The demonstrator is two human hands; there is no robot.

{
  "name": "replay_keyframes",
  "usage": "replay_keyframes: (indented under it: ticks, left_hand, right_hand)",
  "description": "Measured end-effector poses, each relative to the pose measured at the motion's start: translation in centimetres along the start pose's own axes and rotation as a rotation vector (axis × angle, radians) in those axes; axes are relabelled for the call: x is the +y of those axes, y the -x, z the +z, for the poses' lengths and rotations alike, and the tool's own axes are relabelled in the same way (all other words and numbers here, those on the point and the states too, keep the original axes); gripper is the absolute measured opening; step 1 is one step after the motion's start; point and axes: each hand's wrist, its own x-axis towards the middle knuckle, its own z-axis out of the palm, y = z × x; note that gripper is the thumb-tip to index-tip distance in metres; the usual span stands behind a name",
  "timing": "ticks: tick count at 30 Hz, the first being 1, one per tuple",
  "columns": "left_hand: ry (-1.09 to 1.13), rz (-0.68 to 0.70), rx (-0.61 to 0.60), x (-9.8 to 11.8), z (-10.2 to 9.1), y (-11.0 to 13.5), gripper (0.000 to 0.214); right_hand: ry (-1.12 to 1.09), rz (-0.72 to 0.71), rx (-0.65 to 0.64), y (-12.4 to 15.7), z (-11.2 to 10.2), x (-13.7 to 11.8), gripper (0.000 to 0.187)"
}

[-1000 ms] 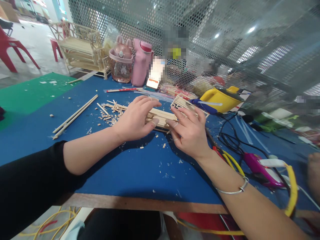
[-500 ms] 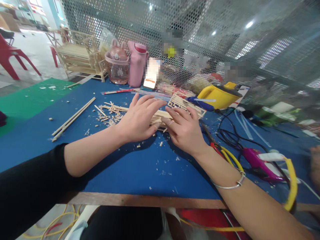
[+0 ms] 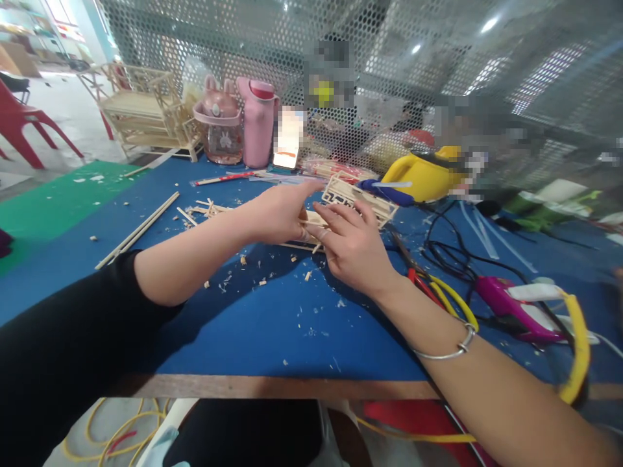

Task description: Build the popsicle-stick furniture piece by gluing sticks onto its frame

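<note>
My left hand point(image 3: 280, 211) reaches in from the left over pale wooden sticks point(image 3: 296, 245). Its thumb and fingers are drawn together, and whatever lies between them is hidden. Facing it, my right hand point(image 3: 357, 250) has bent fingers, with the tips at a light flat wooden piece point(image 3: 316, 218) and close to the left hand's thumb. A short stick end point(image 3: 317, 248) juts out below the right fingers. Just behind them sits a small lattice-like wooden frame point(image 3: 363, 198). Cut sticks and wood bits point(image 3: 207, 211) lie beyond my left forearm.
Two long sticks point(image 3: 139, 230) lie at left on the blue tabletop point(image 3: 233, 350). Red-yellow handled pliers point(image 3: 433, 288), a purple tool point(image 3: 516, 308) and black cable point(image 3: 438, 250) are at right. Bottles point(image 3: 257, 126), a lit phone point(image 3: 287, 152) and a yellow container point(image 3: 418, 178) stand behind.
My left hand has turned and its spread fingers have drawn together beside the right fingertips. The right hand stays over the wooden pieces. The view has shifted slightly.
</note>
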Motion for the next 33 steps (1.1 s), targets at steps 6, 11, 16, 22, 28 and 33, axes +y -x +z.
replay_keyframes:
  ticks: [6,11,16,22,28,33]
  left_hand:
    - [-0.041,-0.054,-0.006,0.57,0.49,0.23,0.069]
    - [0.026,-0.052,0.021,0.8,0.45,0.38,0.073]
    - [0.031,-0.05,0.022,0.62,0.51,0.46,0.071]
    - [0.021,-0.042,0.033,0.2,0.73,0.36,0.07]
    - [0.007,-0.048,0.031,0.27,0.64,0.35,0.069]
    - [0.001,-0.058,0.022,0.56,0.71,0.44,0.07]
  right_hand:
    - [-0.03,0.006,-0.005,0.1,-0.27,-0.09,0.031]
    - [-0.046,0.006,-0.001,0.21,-0.36,-0.11,0.032]
    - [-0.054,0.013,-0.009,0.2,-0.29,-0.19,0.032]
    - [-0.064,0.035,-0.04,0.27,-0.27,-0.22,0.035]
    - [-0.055,0.043,-0.065,0.49,-0.31,-0.21,0.04]
    - [-0.057,0.038,-0.083,0.58,-0.54,-0.22,0.041]
